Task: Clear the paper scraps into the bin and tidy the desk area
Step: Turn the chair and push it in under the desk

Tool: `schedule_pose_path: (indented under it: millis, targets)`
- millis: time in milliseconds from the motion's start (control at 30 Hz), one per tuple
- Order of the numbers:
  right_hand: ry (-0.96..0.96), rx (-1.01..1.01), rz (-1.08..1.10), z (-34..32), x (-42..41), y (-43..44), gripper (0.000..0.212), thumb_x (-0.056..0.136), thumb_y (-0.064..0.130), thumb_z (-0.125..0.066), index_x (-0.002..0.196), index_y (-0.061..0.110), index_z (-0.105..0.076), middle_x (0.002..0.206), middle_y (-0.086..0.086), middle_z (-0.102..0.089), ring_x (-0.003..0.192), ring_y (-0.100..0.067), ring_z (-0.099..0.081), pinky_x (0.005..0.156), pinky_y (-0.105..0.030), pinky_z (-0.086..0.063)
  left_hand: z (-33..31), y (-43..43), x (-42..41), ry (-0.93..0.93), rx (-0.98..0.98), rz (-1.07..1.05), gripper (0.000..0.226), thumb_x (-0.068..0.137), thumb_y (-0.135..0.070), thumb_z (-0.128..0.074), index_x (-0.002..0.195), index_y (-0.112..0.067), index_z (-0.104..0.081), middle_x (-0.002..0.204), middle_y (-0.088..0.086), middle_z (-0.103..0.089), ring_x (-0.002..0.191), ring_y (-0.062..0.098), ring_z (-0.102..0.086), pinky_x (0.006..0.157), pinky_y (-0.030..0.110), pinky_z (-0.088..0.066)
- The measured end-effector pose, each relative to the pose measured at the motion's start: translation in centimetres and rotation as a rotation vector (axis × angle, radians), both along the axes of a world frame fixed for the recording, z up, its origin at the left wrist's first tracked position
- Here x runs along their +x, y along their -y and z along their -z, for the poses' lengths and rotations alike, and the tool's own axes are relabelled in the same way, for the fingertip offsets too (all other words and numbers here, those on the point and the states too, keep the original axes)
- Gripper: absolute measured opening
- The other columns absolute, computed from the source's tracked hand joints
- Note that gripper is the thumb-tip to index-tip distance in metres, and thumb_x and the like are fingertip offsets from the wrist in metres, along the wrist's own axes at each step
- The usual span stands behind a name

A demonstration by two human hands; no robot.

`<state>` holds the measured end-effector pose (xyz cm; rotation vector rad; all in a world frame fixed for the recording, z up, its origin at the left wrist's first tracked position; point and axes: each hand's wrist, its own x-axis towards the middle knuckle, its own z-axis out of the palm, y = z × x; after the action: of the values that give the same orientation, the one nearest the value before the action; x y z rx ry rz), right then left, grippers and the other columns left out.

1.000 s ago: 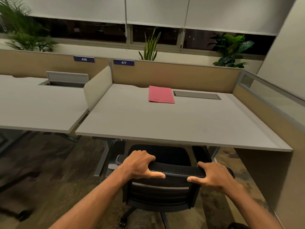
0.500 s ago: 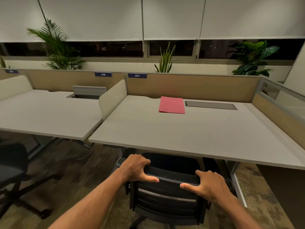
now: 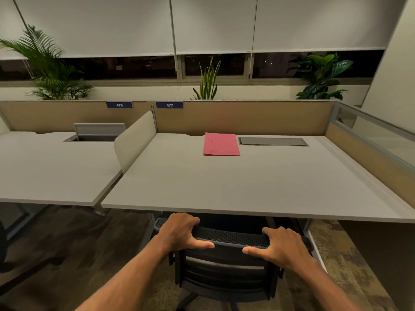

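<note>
A black mesh-backed office chair [image 3: 226, 263] stands at the front edge of the grey desk [image 3: 224, 187], its seat tucked under the top. My left hand [image 3: 179, 232] grips the left end of the chair's top rail and my right hand [image 3: 280, 245] grips the right end, thumbs on the near side. A pink folder [image 3: 221, 144] lies flat at the back of the desk. No paper scraps or bin are in view.
A closed cable hatch [image 3: 272, 141] sits right of the folder. A low divider [image 3: 134, 140] separates the neighbouring desk [image 3: 51, 171], whose hatch [image 3: 98, 131] stands open. Beige partitions ring the back and right. Plants line the windowsill. Another chair's edge [image 3: 3, 243] shows at far left.
The chair has rolled forward under the desk with both hands on its rail. My view has lifted and drawn closer to the desk.
</note>
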<state>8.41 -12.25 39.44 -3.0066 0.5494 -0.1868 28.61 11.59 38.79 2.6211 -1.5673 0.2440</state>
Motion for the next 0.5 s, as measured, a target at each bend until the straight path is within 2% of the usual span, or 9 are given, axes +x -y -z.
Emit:
schedule_pose_path:
  millis: [200,400,500]
  targets:
    - [0.013,0.008,-0.014,-0.3,1.9,1.4,0.082,0.05,0.102,-0.025,0.061,0.023,-0.044,0.051,0.007,-0.048,0.048,-0.005,-0.045,0.053,-0.025,-0.033,0.0,1.2,1.5,-0.024,-0.047,0.008,0.078,0.062,-0.097,-0.033,0.055,-0.019,-0.033,0.049,-0.004,-0.035,0.046,0.011,-0.023,0.047,0.028,-0.021]
    - [0.018,0.009,-0.019,-0.3,3.0,3.5,0.082,0.05,0.102,-0.027,0.064,0.025,-0.05,0.054,0.009,-0.051,0.051,-0.003,-0.047,0.051,-0.023,-0.033,0.1,2.9,2.1,-0.038,-0.087,0.024,0.076,0.062,-0.097,-0.035,0.054,-0.021,-0.031,0.048,-0.006,-0.036,0.044,0.009,-0.025,0.044,0.024,-0.021]
    - [0.023,0.012,-0.033,-0.2,3.3,4.7,0.077,0.051,0.101,-0.03,0.059,0.027,-0.046,0.051,0.01,-0.048,0.049,-0.002,-0.043,0.047,-0.023,-0.03,0.3,3.8,2.0,-0.051,-0.094,0.014,0.077,0.062,-0.098,-0.032,0.053,-0.021,-0.029,0.047,-0.005,-0.035,0.044,0.01,-0.026,0.045,0.025,-0.023]
